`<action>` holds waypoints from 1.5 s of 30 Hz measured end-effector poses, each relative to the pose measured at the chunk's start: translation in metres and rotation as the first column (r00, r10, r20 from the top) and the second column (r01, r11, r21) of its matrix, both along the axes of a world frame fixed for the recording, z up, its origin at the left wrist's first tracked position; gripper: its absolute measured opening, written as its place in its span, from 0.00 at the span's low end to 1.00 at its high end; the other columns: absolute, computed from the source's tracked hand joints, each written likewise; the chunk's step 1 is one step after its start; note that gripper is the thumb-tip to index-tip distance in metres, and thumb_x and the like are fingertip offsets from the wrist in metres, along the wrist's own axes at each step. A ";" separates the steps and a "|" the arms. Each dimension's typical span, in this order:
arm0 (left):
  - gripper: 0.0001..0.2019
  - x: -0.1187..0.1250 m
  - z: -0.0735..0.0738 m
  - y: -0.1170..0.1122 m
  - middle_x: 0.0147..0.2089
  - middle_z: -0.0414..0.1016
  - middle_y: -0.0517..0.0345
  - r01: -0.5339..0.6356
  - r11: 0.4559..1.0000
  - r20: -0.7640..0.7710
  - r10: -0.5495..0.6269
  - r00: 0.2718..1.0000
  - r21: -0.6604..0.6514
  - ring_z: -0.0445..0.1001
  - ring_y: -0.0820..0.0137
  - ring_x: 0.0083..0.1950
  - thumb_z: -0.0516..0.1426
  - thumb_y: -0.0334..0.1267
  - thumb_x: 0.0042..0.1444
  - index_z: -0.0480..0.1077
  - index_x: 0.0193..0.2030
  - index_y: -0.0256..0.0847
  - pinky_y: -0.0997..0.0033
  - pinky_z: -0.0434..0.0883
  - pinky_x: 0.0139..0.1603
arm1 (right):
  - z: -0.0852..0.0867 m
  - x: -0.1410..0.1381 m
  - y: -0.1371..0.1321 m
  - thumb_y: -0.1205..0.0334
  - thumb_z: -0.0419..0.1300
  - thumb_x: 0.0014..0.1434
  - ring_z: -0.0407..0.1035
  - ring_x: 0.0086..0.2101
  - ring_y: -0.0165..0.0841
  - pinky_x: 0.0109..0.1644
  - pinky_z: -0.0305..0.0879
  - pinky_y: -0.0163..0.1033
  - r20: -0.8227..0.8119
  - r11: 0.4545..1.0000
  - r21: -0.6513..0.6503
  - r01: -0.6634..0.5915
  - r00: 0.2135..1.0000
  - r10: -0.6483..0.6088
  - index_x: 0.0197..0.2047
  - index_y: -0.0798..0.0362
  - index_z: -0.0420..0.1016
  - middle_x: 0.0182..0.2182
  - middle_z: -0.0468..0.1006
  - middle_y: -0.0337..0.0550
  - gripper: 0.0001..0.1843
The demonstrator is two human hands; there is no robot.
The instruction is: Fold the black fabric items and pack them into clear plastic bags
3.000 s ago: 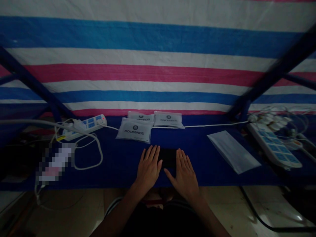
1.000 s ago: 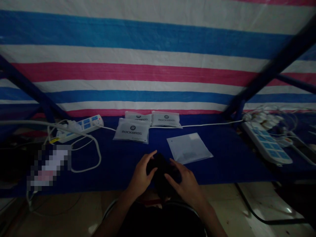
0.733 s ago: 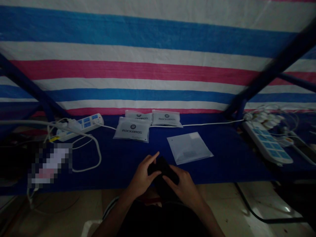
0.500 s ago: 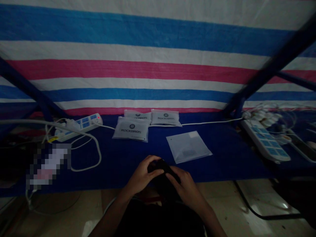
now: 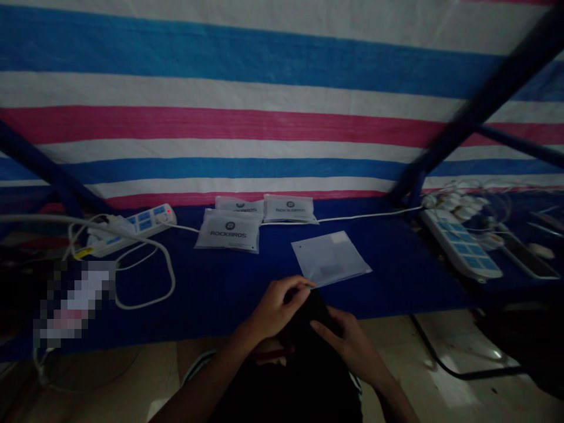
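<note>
My left hand [image 5: 277, 306] and my right hand [image 5: 348, 341] are both closed on a black folded item [image 5: 312, 311] held over the front edge of the blue table [image 5: 211, 288]. My left fingers pinch its top edge; my right hand cups it from below. Just beyond the hands lies an empty frosted plastic bag [image 5: 329, 257]. Three filled white ROCKBROS pouches [image 5: 229, 230] rest near the back of the table. The dim light hides what the black item is.
A white power strip [image 5: 132, 224] with a looping white cable [image 5: 145, 276] sits at the left. A second power strip [image 5: 460, 244] with plugs and wires lies at the right. A striped tarp [image 5: 264, 117] hangs behind, with dark blue frame bars [image 5: 476, 106] crossing it.
The plastic bag moved from the right to the table's middle. My hands went from lying flat on the black item to gripping it and drawing it back off the table edge.
</note>
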State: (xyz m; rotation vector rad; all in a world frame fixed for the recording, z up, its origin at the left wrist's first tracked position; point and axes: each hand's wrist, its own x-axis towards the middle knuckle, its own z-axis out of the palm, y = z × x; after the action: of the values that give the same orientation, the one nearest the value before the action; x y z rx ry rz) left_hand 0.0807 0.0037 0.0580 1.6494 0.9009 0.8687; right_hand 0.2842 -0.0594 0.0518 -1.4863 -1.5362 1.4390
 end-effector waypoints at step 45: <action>0.10 0.023 -0.053 0.003 0.50 0.78 0.52 -0.271 0.818 -0.227 0.430 0.874 0.507 0.74 0.57 0.60 0.57 0.24 0.58 0.68 0.41 0.44 0.38 0.60 0.75 | -0.022 0.014 0.032 0.31 0.69 0.52 0.79 0.50 0.56 0.51 0.78 0.53 -0.052 0.876 -0.026 0.481 0.875 -0.482 0.48 0.54 0.86 0.45 0.88 0.51 0.35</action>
State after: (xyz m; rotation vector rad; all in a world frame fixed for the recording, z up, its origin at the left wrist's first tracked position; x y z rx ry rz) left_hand 0.1040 0.0069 0.0053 2.1247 1.3504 1.1475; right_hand 0.2987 -0.0271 0.0299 -1.6702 -1.0186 1.1778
